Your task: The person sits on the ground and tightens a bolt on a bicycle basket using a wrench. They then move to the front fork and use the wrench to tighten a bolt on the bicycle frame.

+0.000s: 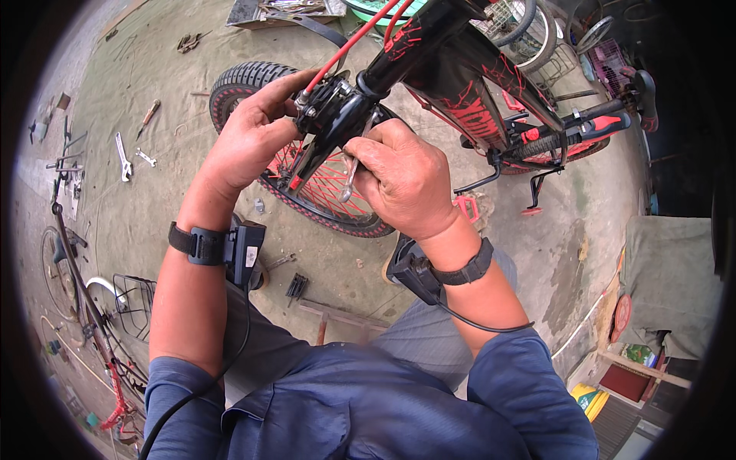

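Currently, in the head view, the person's right hand (410, 175) has its grip clamped on a small wrench (349, 182), just beside the fork (313, 158) of a black and red bicycle (454, 92); the left hand (244, 144) touches the brake (328, 107) over the front wheel (239, 78), though whether that grip is clamped one cannot tell; a larger spanner (123, 159) lies on the floor (138, 222).
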`<action>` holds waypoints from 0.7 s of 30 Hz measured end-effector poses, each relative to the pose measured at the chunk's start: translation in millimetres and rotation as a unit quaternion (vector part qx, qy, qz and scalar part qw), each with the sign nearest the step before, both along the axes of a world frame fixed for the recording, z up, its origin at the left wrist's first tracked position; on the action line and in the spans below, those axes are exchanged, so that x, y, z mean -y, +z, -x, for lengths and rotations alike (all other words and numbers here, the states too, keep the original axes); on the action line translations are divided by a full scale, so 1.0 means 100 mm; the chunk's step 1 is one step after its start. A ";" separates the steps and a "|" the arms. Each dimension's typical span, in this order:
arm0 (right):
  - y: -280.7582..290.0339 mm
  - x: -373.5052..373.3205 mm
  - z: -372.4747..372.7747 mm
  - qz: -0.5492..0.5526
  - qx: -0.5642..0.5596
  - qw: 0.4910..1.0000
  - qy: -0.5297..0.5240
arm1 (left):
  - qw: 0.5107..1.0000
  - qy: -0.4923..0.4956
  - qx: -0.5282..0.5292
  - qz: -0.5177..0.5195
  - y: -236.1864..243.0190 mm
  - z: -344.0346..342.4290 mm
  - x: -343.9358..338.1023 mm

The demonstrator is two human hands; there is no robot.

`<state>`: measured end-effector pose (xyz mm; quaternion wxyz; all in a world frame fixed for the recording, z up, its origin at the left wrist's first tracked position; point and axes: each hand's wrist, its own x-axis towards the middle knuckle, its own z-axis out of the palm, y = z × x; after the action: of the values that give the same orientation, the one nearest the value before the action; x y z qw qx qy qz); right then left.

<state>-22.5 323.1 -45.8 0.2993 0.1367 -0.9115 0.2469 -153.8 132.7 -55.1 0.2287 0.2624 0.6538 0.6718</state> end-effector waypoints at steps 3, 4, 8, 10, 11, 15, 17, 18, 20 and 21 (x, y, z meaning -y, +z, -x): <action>0.04 -0.08 0.00 0.040 -0.023 0.999 0.003 | 1.000 -0.008 -0.004 -0.003 -0.01 0.01 0.00; 0.06 -0.10 0.00 0.056 -0.045 0.997 -0.009 | 1.000 -0.011 -0.005 0.000 -0.01 0.02 0.01; 0.08 -0.09 -0.01 0.056 -0.041 0.998 0.009 | 1.000 -0.012 -0.019 0.005 -0.03 0.03 0.02; 0.09 -0.10 -0.01 0.064 -0.049 0.997 0.015 | 1.000 -0.010 -0.020 0.002 -0.04 0.03 0.01; 0.09 -0.11 -0.02 0.066 -0.048 0.997 0.017 | 1.000 -0.009 -0.023 0.004 -0.04 0.03 0.01; 0.10 -0.23 -0.02 0.371 0.034 0.927 -0.054 | 0.999 -0.004 -0.039 0.014 -0.04 0.03 0.02; 0.09 -0.31 0.01 0.484 0.084 0.868 -0.071 | 0.999 -0.001 -0.041 0.002 -0.04 0.02 0.01; 0.09 -0.34 0.02 0.528 0.108 0.839 -0.074 | 1.000 -0.003 -0.029 -0.001 -0.04 0.02 0.00; 0.06 -0.36 0.04 0.545 0.122 0.828 -0.055 | 1.000 -0.008 -0.020 0.007 -0.03 0.03 0.01; 0.04 -0.36 0.04 0.554 0.129 0.821 -0.055 | 1.000 -0.011 -0.015 0.012 -0.02 0.03 0.01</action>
<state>-26.5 359.6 -41.4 0.2171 -0.1351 -0.6576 0.7087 -156.7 131.2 -57.2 0.2296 0.2769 0.6624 0.6571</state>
